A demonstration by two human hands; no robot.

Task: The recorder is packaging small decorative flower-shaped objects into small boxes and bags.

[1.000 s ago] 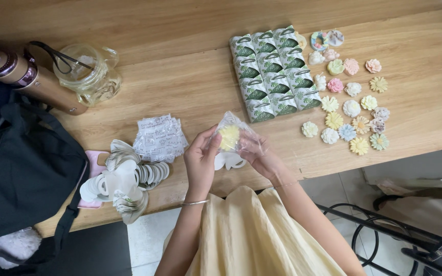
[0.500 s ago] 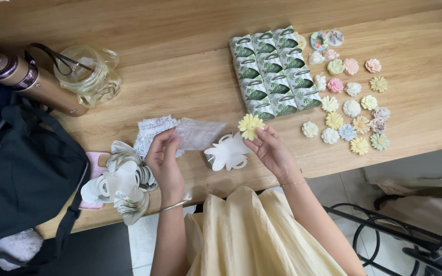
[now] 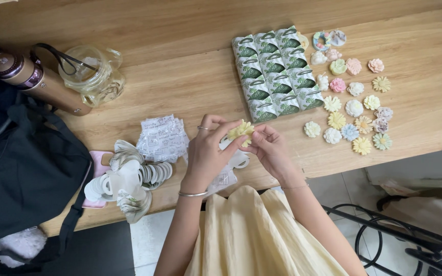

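Note:
Both my hands meet over the near edge of the wooden table [image 3: 190, 76]. My left hand [image 3: 206, 151] and my right hand [image 3: 267, 148] pinch a small pale yellow flower-shaped piece [image 3: 240, 130] between their fingertips. Under the hands lies a clear plastic bag [image 3: 224, 177] and a white ribbon bow [image 3: 238, 159], partly hidden. A stack of clear printed bags [image 3: 162, 137] lies just left of my left hand.
A block of green-and-white small boxes [image 3: 274, 71] sits beyond my hands, with several pastel flower pieces [image 3: 352, 108] to its right. A pile of white ribbon bows [image 3: 127, 180], a glass jar [image 3: 90, 74], a brown flask [image 3: 37, 83] and a black bag [image 3: 21, 168] are at left.
My left hand left the stack of bags and came right to join my right hand on the yellow flower, which dropped back towards the table edge.

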